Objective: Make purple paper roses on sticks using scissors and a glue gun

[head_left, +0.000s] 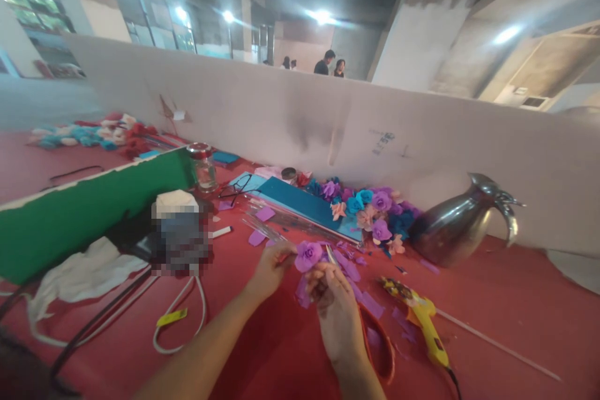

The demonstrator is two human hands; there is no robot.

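Above the red table, a purple paper flower point(308, 256) is held up between my two hands. My left hand point(273, 270) pinches it from the left side, thumb and fingers closed. My right hand point(335, 303) has its fingers curled against the flower's lower right edge, partly hiding what they grip. Beneath and beside the right hand lie scissors with red handles point(390, 356), their blades partly covered. Purple paper petals point(372, 305) are scattered around them. To the right rests a yellow hot glue gun point(429, 325), its nozzle pointing away from me.
Finished paper flowers point(380, 201) are heaped beside a metal jug point(457, 225). Blue sheets point(300, 200), glasses point(239, 186) and a glass jar point(202, 169) sit toward the back. A green panel point(94, 206), cables and a white cloth point(87, 272) occupy the left. Behind runs a pale partition point(253, 112).
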